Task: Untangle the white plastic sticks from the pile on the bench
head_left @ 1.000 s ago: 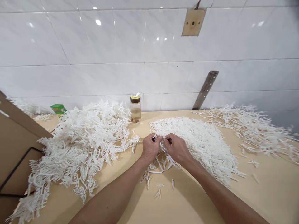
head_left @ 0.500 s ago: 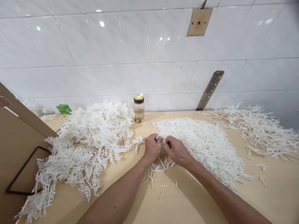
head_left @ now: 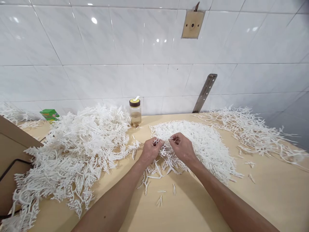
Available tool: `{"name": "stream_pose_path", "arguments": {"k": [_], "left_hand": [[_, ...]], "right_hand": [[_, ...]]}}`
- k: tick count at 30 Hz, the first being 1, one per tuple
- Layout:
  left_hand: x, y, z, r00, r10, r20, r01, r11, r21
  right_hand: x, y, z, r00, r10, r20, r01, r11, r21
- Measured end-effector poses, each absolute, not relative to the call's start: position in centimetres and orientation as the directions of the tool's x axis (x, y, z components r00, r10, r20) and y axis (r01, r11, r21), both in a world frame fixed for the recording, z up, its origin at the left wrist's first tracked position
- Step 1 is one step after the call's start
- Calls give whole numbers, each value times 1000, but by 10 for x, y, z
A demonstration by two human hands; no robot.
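Observation:
My left hand [head_left: 150,151] is closed in a pinch on a white branching sprig [head_left: 165,150], whose thin forked strands show between my hands. Just to the right, my right hand [head_left: 182,148] has its thumb and forefinger pressed together at the sprig's tips; a small white bit seems to show there, too small to make out fully. Beneath and behind my hands spreads a dense, flat heap of white sprig tips [head_left: 205,145]. Thicker forked white stems [head_left: 154,174] lie on the table under my wrists. A few loose tips [head_left: 159,201] lie nearer me.
A big tangled pile of white sprigs [head_left: 79,151] covers the table's left side. Bare, thinner stems [head_left: 248,129] lie at the right. A lidded jar of liquid [head_left: 135,116], a green box [head_left: 49,115] and a metal bracket [head_left: 205,93] are by the tiled wall. Cardboard [head_left: 14,148] stands far left.
The view has turned slightly right, so everything sits further left. My hands have drawn a little apart, and more of the white sprig shows between them.

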State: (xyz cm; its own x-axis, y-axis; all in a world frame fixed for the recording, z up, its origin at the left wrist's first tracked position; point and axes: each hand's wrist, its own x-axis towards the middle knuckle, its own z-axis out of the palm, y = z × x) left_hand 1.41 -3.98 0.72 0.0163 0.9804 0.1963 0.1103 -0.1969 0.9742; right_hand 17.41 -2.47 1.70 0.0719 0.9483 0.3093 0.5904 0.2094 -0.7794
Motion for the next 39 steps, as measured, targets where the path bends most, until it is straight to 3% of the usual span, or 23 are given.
{"name": "stream_pose_path", "arguments": {"k": [11,20,30,39], "left_hand": [[20,-41,7,61,988,139,21,-140,990],[21,-43,4,70,981,181,61,-185,981],[20,-42,7,61,991,118,-37,-116,993],[21,-40,5,45,998,37,-164,-30,986]], "right_hand": [[172,-37,37,-116,954,278,578,292,-762],[174,-36,38,-115,962,249,627,265,-733],[173,-34,34,-91,992,85,410,115,-905],[174,-33,35,-102,978,181,538,207,-817]]}}
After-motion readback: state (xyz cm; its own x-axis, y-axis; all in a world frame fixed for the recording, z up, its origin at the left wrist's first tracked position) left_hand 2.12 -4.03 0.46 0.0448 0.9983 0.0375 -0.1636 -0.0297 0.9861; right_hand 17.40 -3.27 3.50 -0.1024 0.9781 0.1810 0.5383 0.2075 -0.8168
